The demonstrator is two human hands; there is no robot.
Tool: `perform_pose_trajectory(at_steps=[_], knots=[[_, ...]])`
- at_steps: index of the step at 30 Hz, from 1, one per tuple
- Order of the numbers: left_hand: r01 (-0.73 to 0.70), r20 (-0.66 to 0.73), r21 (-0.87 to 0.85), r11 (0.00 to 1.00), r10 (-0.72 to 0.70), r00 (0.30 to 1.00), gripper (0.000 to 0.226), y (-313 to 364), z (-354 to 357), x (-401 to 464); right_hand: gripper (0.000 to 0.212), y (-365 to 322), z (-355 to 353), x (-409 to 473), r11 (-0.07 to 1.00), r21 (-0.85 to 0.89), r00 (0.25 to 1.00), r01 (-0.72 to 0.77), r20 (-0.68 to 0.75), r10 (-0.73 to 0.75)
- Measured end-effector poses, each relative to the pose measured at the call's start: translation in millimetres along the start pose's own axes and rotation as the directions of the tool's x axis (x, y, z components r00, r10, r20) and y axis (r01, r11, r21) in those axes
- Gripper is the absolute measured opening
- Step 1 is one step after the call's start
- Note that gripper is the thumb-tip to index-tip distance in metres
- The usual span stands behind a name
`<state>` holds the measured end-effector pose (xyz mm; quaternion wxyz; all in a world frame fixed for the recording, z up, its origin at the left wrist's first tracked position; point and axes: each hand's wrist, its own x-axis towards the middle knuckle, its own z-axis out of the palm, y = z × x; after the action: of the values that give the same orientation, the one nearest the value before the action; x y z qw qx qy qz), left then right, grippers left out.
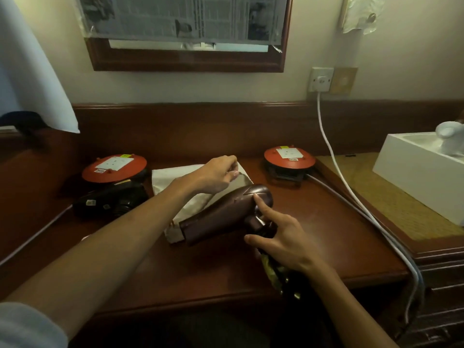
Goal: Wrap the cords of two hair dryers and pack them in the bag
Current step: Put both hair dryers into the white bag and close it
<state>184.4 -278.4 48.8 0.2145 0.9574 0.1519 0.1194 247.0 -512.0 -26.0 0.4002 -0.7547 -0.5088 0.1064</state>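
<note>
A white cloth bag lies flat on the wooden desk. My left hand pinches the bag's far edge and lifts it. A maroon hair dryer hangs just above the desk in front of the bag, nozzle toward the bag's near end. My right hand holds it by the handle, index finger stretched along the body; the handle and its wrapped cord are mostly hidden under my palm. A black hair dryer lies on the desk to the left of the bag.
Two red cable reels stand at the back left and back right. White cables run from a wall socket down the desk's right side. A white box sits on the right ledge.
</note>
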Motion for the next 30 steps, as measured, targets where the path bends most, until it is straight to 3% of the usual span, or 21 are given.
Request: perform_pose_trajectory(at_steps=[6,10,16,22,27,30], knots=[[-0.067,-0.121,0.071,0.995,0.075,0.990,0.010,-15,-4,-20,0.095,2,15,17,0.998,0.032,0.978,-0.060,-0.197,0.065],[-0.084,-0.184,0.076,0.994,0.097,0.978,0.005,-20,2,-19,0.097,-1,24,15,0.989,-0.126,0.964,-0.074,-0.262,0.038],[-0.103,-0.273,-0.075,0.992,0.079,0.959,0.011,1,5,-3,0.092,-19,54,9,0.964,-0.268,0.993,0.005,-0.112,-0.036],[-0.153,-0.192,-0.171,0.973,0.119,0.974,0.013,1,7,-13,0.086,-13,50,40,0.996,-0.031,0.996,-0.081,-0.044,0.080],[-0.203,-0.198,-0.144,0.968,0.173,0.965,0.008,-10,8,-27,0.061,-14,39,66,0.991,-0.025,0.989,-0.128,-0.072,0.126],[-0.237,-0.237,-0.102,0.966,0.208,0.949,0.009,-12,10,-32,0.082,-11,37,70,0.975,-0.093,0.976,-0.204,0.060,0.210]])
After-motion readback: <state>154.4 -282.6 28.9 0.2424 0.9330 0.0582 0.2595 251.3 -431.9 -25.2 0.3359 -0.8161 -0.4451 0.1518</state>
